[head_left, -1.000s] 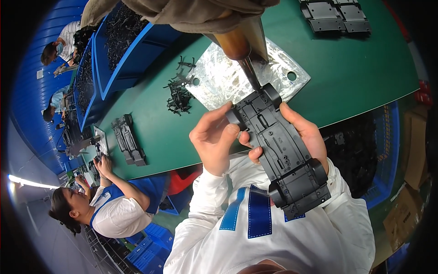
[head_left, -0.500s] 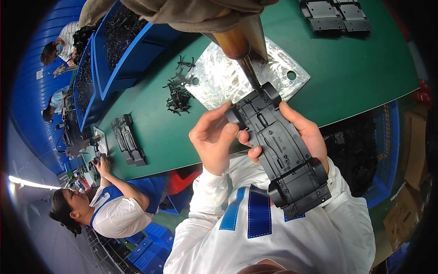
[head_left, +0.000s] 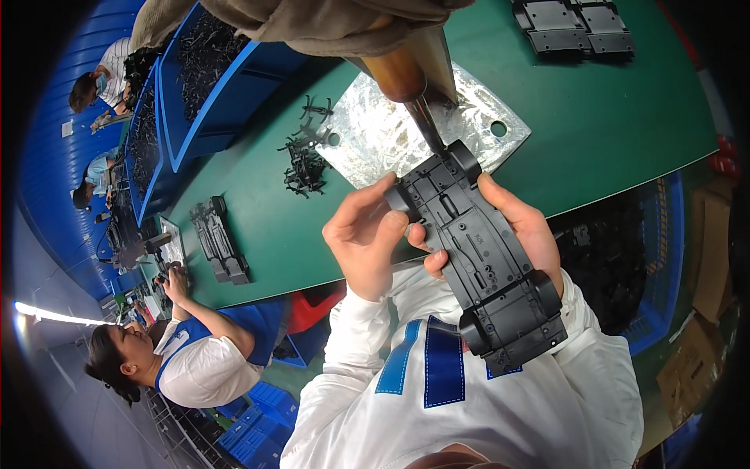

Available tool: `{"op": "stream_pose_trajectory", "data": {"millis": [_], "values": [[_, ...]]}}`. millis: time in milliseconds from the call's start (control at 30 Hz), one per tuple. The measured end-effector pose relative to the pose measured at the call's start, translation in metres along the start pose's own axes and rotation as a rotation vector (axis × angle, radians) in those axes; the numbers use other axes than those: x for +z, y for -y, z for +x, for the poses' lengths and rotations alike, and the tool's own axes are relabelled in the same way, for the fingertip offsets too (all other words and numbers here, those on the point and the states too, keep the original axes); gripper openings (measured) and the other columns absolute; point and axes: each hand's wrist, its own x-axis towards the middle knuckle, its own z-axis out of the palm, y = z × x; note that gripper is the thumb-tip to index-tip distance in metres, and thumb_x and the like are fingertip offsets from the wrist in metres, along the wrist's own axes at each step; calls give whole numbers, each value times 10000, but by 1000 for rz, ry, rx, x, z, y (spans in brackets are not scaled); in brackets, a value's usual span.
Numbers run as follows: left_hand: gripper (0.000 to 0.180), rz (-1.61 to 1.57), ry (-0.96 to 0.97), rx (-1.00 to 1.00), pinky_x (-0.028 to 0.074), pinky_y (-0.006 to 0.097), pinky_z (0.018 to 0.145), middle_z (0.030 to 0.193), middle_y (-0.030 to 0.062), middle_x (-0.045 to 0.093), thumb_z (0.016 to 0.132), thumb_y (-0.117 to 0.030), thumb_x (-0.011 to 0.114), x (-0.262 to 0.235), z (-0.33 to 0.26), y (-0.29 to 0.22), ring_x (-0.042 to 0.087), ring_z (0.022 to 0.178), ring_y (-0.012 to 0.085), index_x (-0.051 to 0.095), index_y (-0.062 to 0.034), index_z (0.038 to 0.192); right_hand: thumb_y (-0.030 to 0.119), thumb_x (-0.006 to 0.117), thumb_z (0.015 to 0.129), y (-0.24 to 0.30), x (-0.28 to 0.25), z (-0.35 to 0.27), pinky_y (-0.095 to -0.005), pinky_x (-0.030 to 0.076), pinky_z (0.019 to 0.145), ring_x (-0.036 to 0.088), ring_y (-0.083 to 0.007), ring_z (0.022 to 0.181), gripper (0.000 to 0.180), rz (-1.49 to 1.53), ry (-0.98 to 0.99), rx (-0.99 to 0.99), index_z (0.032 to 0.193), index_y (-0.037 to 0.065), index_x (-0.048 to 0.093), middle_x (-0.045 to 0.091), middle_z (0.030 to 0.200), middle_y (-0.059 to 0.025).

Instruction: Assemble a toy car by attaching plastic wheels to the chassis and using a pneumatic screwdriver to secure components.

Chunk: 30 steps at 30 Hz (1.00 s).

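Note:
A black plastic toy car chassis (head_left: 480,254) is held tilted in front of my chest, its ribbed face with screw holes toward me. My left hand (head_left: 366,230) pinches the curved wheel arch at its upper left, thumb and index finger on either side. My right hand (head_left: 525,223) grips the chassis from the right, thumb along its edge; most of its fingers are hidden underneath. A fixed tool with an amber handle (head_left: 397,74) points its metal shaft (head_left: 426,127) down at the chassis's top end. Whether the tip touches the plastic, I cannot tell.
A shiny metal plate (head_left: 359,117) lies on the green table (head_left: 609,133) under the tool. Small black clips (head_left: 305,164) are heaped left of it. More chassis (head_left: 219,238) rest at left and far right. Blue bins (head_left: 226,98) stand left, beyond a seated co-worker (head_left: 203,344).
My hands and the chassis hold nearly still. At left, the co-worker's hands have shifted slightly.

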Motion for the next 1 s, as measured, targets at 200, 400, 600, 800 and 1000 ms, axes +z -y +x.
{"op": "stream_pose_trajectory", "data": {"millis": [200,400,600,800,1000], "values": [[317,-4,-23,0,401,162,485,896,67,648,891,-98,623,3,0,-3,512,555,42,618,78,1154,442,303,1050,-2,6,1,-387,503,781,564,-308,1026,575,45,-33,-23,1396,-7,401,546,1211,-206],[327,11,-14,-5,367,158,502,892,54,640,886,-107,630,6,-1,-7,487,602,33,630,67,1163,445,297,1050,-2,5,0,-382,510,770,577,-307,994,581,38,-50,-24,1389,-13,406,561,1171,-226],[367,10,-14,-27,357,161,527,839,38,625,878,-158,654,5,-1,-8,480,611,37,629,66,1168,456,297,1047,-1,3,1,-370,518,775,577,-320,916,589,34,-30,-3,1400,-4,399,560,1142,-267],[382,22,-28,-9,355,162,545,839,38,625,876,-174,660,6,-1,-7,481,613,43,629,70,1168,467,297,1043,0,0,1,-364,521,774,569,-319,869,593,47,-23,11,1407,11,399,560,1134,-274],[353,15,-16,-20,394,161,548,917,67,651,878,-129,641,3,-1,-6,510,647,43,628,75,1166,464,292,1043,0,1,1,-365,519,783,570,-322,865,589,47,-18,14,1407,15,400,556,1139,-281]]}}
